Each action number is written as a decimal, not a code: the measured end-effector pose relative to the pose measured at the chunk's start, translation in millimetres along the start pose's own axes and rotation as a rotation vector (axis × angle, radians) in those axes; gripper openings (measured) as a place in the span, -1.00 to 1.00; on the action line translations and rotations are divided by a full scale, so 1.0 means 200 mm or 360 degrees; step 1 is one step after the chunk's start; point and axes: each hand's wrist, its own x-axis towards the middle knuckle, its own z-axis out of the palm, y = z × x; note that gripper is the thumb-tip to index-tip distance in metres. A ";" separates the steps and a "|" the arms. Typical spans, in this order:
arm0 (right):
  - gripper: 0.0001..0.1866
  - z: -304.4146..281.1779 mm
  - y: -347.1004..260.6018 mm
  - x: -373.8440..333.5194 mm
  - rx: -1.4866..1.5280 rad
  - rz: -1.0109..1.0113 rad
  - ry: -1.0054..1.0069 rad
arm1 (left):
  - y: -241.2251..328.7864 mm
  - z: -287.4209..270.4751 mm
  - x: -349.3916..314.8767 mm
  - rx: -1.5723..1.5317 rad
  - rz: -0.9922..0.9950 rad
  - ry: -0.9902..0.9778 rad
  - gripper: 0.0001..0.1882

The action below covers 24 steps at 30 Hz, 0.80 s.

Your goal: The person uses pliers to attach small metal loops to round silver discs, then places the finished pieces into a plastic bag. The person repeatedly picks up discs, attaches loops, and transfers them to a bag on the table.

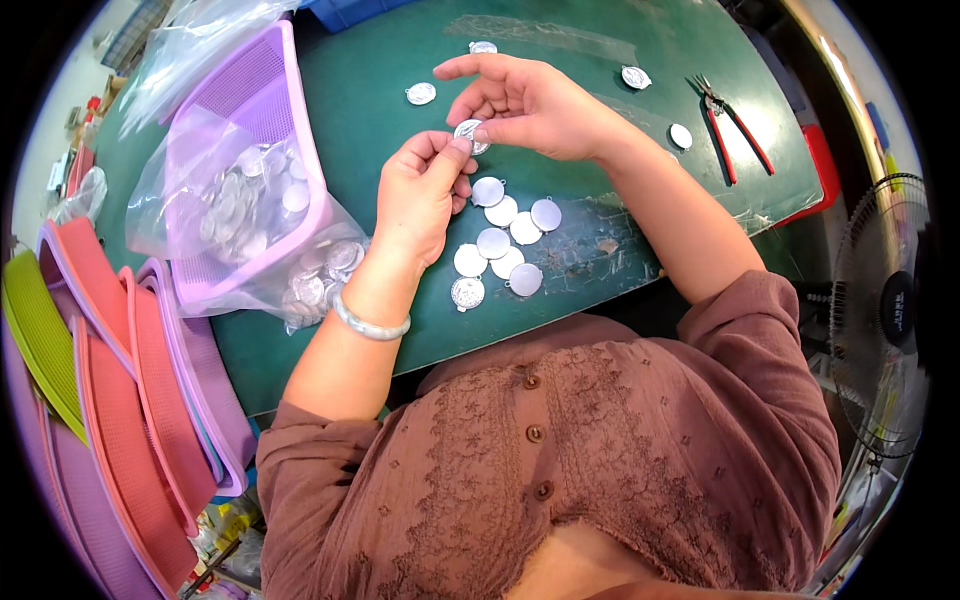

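A round silver medal pendant with an embossed face is pinched between the thumb and fingers of my left hand. My right hand has its thumb on the medal's right edge, fingers curled, index finger stretched out to the left. Whether its other fingers touch the medal is hidden. Below the hands lies a group of several silver medals, mostly plain side up; one embossed medal lies nearest me. Farther off are single medals on the green tabletop.
A purple basket with a clear bag of medals stands left; another bag of medals lies beside my left forearm. Red-handled pliers rest at the right near a loose medal. Stacked baskets and a fan flank the table.
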 end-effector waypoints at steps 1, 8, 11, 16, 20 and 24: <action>-0.50 0.01 0.00 -0.01 0.0045 0.0023 0.0071 | -0.01 -0.01 0.00 -0.0038 0.0012 -0.0022 -0.87; -0.51 -0.02 0.02 -0.06 0.0392 0.0221 0.0226 | -0.01 0.00 0.00 -0.0322 -0.0037 0.0077 -0.87; -0.51 0.00 0.01 -0.06 0.0356 0.0165 0.0216 | 0.00 0.01 -0.01 -0.0324 -0.0051 0.0062 -0.86; -0.51 -0.02 0.01 -0.06 0.0344 0.0215 0.0262 | -0.01 0.01 -0.02 -0.0291 -0.0015 -0.0027 -0.85; -0.51 -0.02 0.01 -0.07 0.0349 0.0231 0.0255 | -0.01 0.01 -0.02 -0.0319 -0.0035 -0.0084 -0.79; -0.52 -0.02 0.01 -0.07 0.0367 0.0230 0.0256 | -0.01 0.00 -0.01 -0.0268 -0.0089 -0.0104 -0.70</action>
